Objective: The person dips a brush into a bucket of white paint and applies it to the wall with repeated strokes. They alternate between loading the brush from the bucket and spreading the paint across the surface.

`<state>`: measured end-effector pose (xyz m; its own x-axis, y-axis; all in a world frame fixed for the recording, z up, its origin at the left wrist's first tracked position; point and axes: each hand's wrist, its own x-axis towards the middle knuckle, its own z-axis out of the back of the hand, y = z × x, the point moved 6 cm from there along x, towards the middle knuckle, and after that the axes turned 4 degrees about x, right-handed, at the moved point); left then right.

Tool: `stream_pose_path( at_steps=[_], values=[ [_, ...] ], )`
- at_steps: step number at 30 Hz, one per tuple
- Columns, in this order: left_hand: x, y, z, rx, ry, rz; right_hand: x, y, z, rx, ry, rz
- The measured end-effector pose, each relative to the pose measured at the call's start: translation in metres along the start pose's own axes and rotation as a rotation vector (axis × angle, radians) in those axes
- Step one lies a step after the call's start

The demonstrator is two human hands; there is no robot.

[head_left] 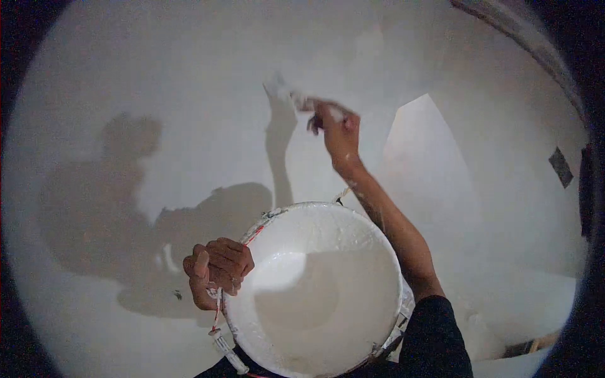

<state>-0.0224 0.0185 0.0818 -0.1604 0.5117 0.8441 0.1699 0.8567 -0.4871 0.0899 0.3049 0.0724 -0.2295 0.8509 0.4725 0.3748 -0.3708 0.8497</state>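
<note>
A round white bucket point(372, 239), its rim and inside smeared with white material, is close in front of my body at the bottom centre. My left hand point(220, 268) is closed at the bucket's left rim, its fingers wrapped round a red and white cord point(217, 312) that runs down to a whitish handle grip point(228, 353). Raised beyond the bucket, my right hand point(337, 126) grips a tool point(302, 101) against the pale wall. Motion blur smears the tool, and its exact shape cannot be made out. White specks mark my right wrist and forearm.
A pale wall point(208, 63) fills most of the view, with shadows of a head, arm and bucket on its left. A bright patch lies right of my forearm. A dark rectangular opening point(560, 167) is at the far right, and a brownish object point(542, 343) at the lower right.
</note>
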Motion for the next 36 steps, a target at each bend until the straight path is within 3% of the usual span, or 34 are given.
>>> stream_pose_path(
  at_steps=[5,10,12,15,18,21,24,28,30,33,36],
  values=[
    [0.001,-0.002,-0.005,0.028,0.024,0.011,-0.053,-0.033,0.021,0.118,0.002,-0.140],
    [0.009,-0.009,-0.005,-0.026,-0.041,0.006,-0.031,0.000,0.018,-0.042,-0.021,-0.199],
    [0.009,-0.010,-0.008,-0.038,-0.009,-0.005,-0.007,0.010,0.009,-0.020,0.034,-0.151],
    [0.003,-0.009,-0.002,0.023,-0.117,-0.023,0.031,0.049,-0.005,-0.025,-0.022,-0.067],
    [0.005,-0.011,-0.001,-0.070,-0.035,-0.088,0.046,0.091,-0.014,0.221,-0.025,0.107],
    [0.008,-0.008,-0.006,0.010,0.031,0.028,0.033,0.088,-0.007,0.278,-0.097,0.272],
    [0.007,-0.009,-0.007,-0.023,0.013,-0.035,0.000,0.006,0.007,0.017,-0.089,0.083],
    [-0.004,-0.005,0.005,-0.003,-0.057,0.069,-0.055,-0.030,0.019,-0.037,0.020,-0.139],
    [-0.006,0.001,0.009,-0.013,-0.056,0.083,-0.058,-0.035,0.021,0.080,0.030,-0.256],
    [0.001,-0.003,0.003,0.002,0.028,0.022,-0.032,-0.012,0.007,0.011,0.131,-0.234],
    [0.003,-0.006,-0.002,-0.008,0.005,-0.011,0.021,0.020,-0.008,0.024,0.035,-0.090]
  ],
)
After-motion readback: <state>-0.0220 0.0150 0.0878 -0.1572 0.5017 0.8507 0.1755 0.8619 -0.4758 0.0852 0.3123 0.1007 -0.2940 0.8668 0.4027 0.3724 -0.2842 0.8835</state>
